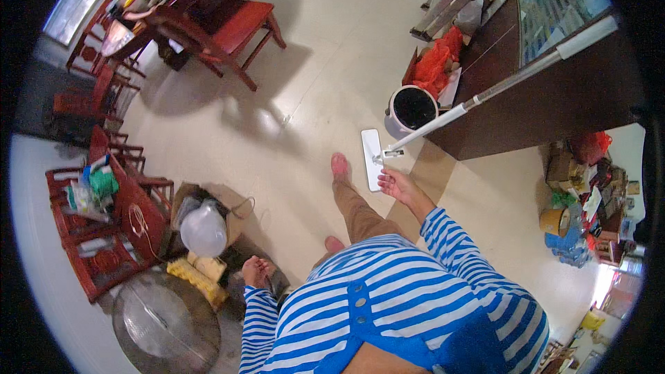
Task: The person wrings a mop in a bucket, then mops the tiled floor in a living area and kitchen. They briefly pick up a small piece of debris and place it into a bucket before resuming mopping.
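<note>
A white flat mop head (370, 149) lies near my pink slippers (338, 164), its long pole (512, 69) slanting up to the right in front of the dark cabinet. My right hand (398, 183) appears over the lower end of the mop head, fingers loosely bent and apart; contact with it is unclear. My left hand (258, 270) hangs beside my striped shirt, fingers curled closed with nothing visible in them, near yellow foam pieces (197, 280) and a round mesh-topped object (166, 322). A bucket with a dark inside (412, 112) stands just beyond the mop.
Red chairs (242, 21) surround a cluttered table at upper left. More chairs (104, 263) and a plastic-wrapped item (204, 228) line the left. A dark cabinet (499, 125), red bags (440, 62) and leaning boards (450, 0) border the right, with piled boxes (568, 166) behind.
</note>
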`<state>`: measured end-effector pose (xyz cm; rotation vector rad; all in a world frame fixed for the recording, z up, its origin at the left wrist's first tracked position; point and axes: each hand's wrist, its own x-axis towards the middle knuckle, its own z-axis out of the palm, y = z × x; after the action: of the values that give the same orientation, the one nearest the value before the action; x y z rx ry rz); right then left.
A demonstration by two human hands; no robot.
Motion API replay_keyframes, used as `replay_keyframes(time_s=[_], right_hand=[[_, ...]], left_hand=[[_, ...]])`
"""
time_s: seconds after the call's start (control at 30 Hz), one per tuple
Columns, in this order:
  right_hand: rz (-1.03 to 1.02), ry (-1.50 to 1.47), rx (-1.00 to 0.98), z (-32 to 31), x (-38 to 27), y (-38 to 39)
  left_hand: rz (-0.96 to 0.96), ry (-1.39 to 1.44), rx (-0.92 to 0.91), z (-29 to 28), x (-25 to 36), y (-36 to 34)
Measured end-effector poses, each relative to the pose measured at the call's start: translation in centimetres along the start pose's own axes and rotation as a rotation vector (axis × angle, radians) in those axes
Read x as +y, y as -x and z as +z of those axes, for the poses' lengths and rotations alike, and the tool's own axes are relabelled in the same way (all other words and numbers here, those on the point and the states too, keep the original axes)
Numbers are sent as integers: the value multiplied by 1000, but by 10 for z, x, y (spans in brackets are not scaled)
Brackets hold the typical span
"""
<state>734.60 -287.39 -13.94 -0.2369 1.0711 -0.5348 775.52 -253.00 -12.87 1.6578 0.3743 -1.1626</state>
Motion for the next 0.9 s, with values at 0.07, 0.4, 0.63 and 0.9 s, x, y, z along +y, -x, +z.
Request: replay_keyframes(time_s=[0.07, 0.4, 0.63, 0.9], right_hand=[[-34, -204, 9, 1, -30, -54], [-87, -996, 573, -67, -122, -326], [-103, -1146, 799, -129, -121, -417], [-259, -1218, 887, -165, -94, -455]], left_hand=[[3, -188, -117, 43, 22, -19], [-267, -904, 36, 118, 80, -78], [-236, -820, -55, 159, 145, -144], [133, -1830, -575, 299, 263, -209]])
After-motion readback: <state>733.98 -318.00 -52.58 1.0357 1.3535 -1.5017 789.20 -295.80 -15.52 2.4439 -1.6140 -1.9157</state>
